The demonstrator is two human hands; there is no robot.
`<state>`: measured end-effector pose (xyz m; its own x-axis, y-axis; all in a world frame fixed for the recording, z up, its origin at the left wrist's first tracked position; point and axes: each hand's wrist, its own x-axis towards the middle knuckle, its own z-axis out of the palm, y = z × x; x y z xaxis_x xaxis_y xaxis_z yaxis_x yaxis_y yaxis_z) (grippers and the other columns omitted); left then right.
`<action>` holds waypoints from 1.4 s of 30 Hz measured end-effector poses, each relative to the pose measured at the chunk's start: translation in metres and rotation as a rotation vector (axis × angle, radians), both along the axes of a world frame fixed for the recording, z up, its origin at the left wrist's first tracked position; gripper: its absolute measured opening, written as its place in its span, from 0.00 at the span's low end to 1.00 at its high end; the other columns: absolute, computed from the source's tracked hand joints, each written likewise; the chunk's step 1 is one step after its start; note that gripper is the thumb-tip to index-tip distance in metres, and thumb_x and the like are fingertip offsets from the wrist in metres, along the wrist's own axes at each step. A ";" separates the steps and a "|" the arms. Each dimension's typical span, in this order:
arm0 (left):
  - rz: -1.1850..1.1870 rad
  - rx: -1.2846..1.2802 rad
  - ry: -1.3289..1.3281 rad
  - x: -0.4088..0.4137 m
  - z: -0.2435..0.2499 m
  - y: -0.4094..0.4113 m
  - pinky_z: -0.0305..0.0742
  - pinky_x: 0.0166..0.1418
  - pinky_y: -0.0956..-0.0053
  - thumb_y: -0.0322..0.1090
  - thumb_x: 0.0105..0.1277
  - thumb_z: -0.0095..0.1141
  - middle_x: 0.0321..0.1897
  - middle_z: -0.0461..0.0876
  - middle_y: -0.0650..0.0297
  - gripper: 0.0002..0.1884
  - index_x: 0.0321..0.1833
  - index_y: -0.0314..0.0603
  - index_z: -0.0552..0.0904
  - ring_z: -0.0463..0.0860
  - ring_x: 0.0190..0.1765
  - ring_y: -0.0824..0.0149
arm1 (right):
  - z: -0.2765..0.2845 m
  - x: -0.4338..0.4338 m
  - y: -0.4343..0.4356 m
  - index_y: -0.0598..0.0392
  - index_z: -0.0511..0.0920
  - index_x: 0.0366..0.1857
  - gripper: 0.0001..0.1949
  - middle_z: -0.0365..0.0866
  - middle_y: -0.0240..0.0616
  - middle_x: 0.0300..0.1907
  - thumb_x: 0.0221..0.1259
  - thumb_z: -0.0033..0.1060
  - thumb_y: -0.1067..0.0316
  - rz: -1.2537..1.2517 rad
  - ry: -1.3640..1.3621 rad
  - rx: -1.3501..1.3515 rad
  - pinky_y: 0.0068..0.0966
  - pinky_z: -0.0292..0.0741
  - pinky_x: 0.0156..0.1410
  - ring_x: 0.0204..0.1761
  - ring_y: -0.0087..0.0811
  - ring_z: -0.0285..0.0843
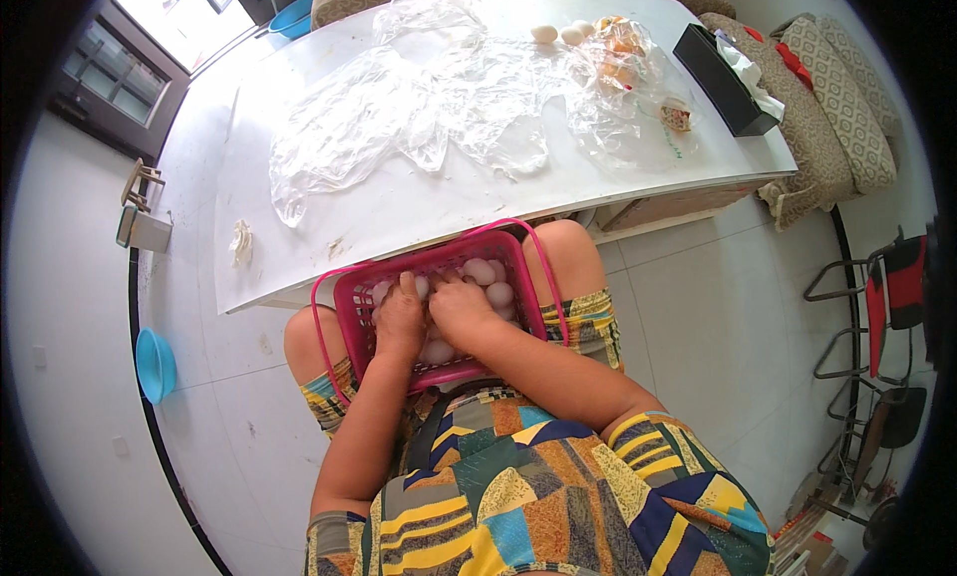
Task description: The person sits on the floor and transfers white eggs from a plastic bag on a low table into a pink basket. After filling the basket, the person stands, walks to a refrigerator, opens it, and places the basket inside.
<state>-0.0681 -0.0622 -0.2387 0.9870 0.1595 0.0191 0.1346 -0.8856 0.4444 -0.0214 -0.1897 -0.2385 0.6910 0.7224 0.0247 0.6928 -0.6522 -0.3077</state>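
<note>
A pink plastic basket (437, 382) with thin handles rests on my lap against the table edge, with several pale eggs (499, 295) in it. My left hand (402, 314) reaches into its left part, fingers among the eggs, one egg (421, 287) beside its thumb. Close by on the right, my right hand (460, 307) dips in near the basket's middle, its fingertips partly hidden. Whether either hand grips an egg cannot be made out. Crumpled clear plastic bags (419, 105) are spread over the white table (374, 225).
On the table's far right lie several eggs (544, 34), a clear bag with orange packets (619, 49) and a black tissue box (721, 83). A crumpled tissue (241, 243) lies at the left corner. Blue basins (155, 367) and chairs (886, 299) stand around.
</note>
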 end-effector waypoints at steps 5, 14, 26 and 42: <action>-0.089 0.287 -0.062 0.002 -0.002 -0.002 0.75 0.51 0.53 0.32 0.61 0.54 0.44 0.77 0.54 0.18 0.55 0.47 0.72 0.75 0.53 0.50 | 0.000 0.001 -0.002 0.56 0.84 0.38 0.13 0.77 0.42 0.50 0.50 0.59 0.62 0.010 -0.002 -0.010 0.38 0.73 0.57 0.55 0.42 0.73; -0.096 0.433 -0.110 0.004 0.017 -0.014 0.71 0.53 0.58 0.29 0.58 0.51 0.40 0.76 0.53 0.18 0.53 0.49 0.78 0.74 0.49 0.50 | 0.011 0.000 -0.010 0.55 0.83 0.37 0.12 0.79 0.42 0.45 0.51 0.60 0.62 0.007 0.001 0.002 0.38 0.75 0.52 0.49 0.41 0.77; -0.197 0.337 -0.099 0.004 0.006 -0.008 0.76 0.44 0.59 0.32 0.56 0.55 0.36 0.75 0.56 0.12 0.44 0.44 0.79 0.79 0.42 0.53 | 0.117 0.042 -0.054 0.61 0.79 0.43 0.13 0.82 0.49 0.43 0.59 0.60 0.63 0.264 0.481 0.293 0.40 0.75 0.53 0.48 0.46 0.79; 0.020 0.214 0.136 0.008 0.015 0.003 0.79 0.42 0.57 0.37 0.60 0.61 0.35 0.80 0.49 0.12 0.39 0.36 0.77 0.81 0.40 0.48 | 0.135 0.304 -0.121 0.56 0.78 0.48 0.13 0.83 0.48 0.45 0.63 0.60 0.64 -0.400 -0.390 0.378 0.37 0.75 0.55 0.50 0.46 0.80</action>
<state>-0.0602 -0.0595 -0.2236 0.9794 0.1859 -0.0783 0.1990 -0.9540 0.2242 0.2825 -0.3106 -0.1036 0.7931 0.3052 0.5271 0.5267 -0.7784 -0.3417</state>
